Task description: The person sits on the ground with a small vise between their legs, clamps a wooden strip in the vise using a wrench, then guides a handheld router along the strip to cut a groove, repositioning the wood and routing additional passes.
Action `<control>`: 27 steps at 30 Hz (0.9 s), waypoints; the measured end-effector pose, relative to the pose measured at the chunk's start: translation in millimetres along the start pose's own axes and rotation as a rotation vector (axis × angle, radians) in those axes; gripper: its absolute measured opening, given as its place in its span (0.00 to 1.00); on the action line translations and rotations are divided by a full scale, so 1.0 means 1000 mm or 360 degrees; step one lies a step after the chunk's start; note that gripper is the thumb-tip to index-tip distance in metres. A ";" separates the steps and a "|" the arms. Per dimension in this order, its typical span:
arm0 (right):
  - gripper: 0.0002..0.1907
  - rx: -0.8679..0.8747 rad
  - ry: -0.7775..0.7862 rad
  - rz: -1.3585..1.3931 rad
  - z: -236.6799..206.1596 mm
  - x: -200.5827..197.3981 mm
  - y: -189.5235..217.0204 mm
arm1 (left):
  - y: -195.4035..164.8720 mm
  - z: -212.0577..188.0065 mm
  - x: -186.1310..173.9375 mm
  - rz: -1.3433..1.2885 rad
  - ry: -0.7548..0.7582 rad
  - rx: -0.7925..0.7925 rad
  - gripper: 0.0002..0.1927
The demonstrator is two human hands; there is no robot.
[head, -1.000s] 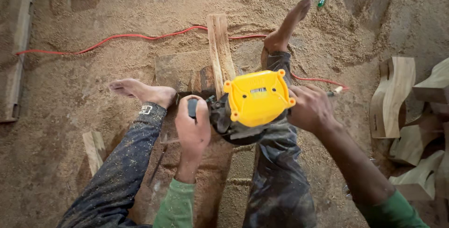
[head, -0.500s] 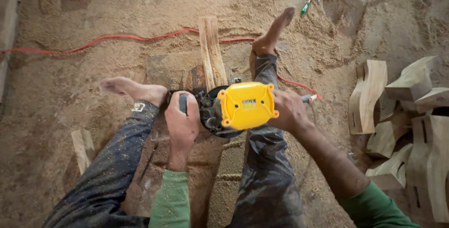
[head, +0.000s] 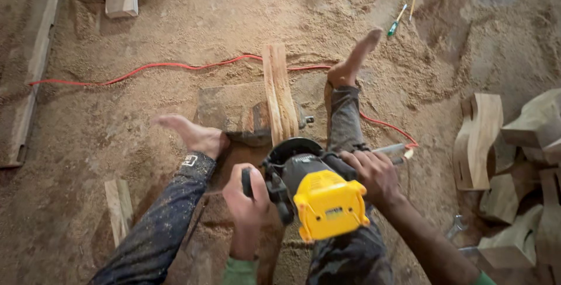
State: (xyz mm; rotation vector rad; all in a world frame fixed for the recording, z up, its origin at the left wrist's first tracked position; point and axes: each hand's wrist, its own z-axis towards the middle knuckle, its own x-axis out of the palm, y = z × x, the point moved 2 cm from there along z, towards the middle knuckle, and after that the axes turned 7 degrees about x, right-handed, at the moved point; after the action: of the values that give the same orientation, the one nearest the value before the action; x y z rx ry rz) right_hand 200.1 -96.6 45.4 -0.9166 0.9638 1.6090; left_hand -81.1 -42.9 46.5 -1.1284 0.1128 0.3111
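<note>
Both hands were wrapped tight on the yellow-topped black power router (head: 318, 194): left hand (head: 248, 194) fisted round its side handle, right hand (head: 374, 174) clamped opposite. It sat on a narrow upright wooden plank (head: 279, 95), red power cord (head: 175, 66) trailing across sawdust beyond.

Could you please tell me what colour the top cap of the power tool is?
Yellow: the power tool has a yellow cap, shown clearly in the head view.

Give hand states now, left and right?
Left hand: closed on the router's left handle.
Right hand: closed on its right handle.
</note>
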 end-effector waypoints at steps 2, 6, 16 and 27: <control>0.23 0.0004 -0.0029 -0.0036 -0.002 0.002 0.000 | -0.002 -0.002 0.000 -0.0015 0.0013 0.0021 0.09; 0.20 0.0022 -0.0135 -0.0043 -0.005 0.004 0.002 | -0.014 -0.002 0.000 -0.0051 -0.0027 -0.0217 0.08; 0.14 0.0402 0.0497 0.0005 0.024 0.022 -0.034 | -0.005 0.050 0.005 0.0190 0.0145 -0.0188 0.11; 0.10 0.0246 0.0590 -0.0124 0.069 0.013 -0.032 | 0.015 0.084 0.016 0.0334 0.0227 -0.0272 0.18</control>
State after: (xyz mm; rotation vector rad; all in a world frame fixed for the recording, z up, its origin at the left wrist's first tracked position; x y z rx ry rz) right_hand 221.4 -23.5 56.4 -1.1521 1.2712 1.3022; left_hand -75.9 41.4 65.3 -1.3112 0.3372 0.4329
